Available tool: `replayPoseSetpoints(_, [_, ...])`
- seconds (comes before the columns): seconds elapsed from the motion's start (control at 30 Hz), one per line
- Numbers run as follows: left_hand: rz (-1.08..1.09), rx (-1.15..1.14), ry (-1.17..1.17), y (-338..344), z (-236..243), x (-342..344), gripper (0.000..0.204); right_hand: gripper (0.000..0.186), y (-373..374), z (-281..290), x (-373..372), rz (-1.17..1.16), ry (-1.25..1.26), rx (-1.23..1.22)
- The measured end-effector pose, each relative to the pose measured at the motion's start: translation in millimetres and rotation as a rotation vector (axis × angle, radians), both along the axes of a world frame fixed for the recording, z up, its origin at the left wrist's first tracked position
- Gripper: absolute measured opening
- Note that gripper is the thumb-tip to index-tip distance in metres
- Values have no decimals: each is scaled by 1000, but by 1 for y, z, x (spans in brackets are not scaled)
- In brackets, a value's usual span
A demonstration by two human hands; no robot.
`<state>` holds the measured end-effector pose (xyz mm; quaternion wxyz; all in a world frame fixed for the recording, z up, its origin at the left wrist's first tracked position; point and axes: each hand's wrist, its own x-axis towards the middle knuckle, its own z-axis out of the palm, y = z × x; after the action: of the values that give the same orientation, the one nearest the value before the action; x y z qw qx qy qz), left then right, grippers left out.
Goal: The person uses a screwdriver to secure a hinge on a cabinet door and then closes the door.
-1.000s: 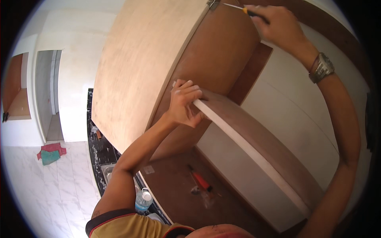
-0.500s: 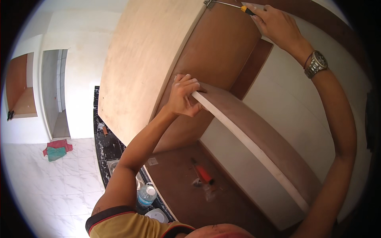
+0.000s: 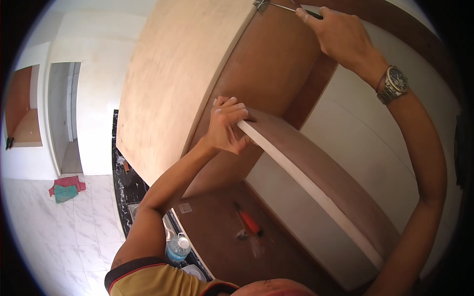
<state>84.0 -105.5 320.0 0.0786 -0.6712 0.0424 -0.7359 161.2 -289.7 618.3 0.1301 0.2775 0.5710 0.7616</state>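
Observation:
My right hand is closed around the dark handle of a screwdriver at the top. Its thin shaft reaches left to a metal hinge, which joins the pale wooden cabinet door to the brown side panel. Whether the tip sits in a screw is too small to tell. Lower down, my left hand grips the end of a shelf with a pale front edge, fingers on top and thumb near its underside, close to the side panel.
A tool with a red handle lies on the brown cabinet bottom beside small clear scraps. Below on the left are a black counter and a clear water bottle. Red and green cloths lie on the tiled floor.
My right hand has turned about the screwdriver, its fingers now covering the yellow part of the handle. The left hand keeps its grip on the shelf. The view has shifted slightly.

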Motion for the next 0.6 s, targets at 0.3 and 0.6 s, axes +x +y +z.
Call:
replayPoseSetpoints(0.3, [-9,76,-66,-2,11,2,41,29,-28,32,-47,79,1209,-422])
replayPoseSetpoints(0.6, [-4,6,-35,-4,2,0,42,28,-19,18,-15,-66,284,-59])
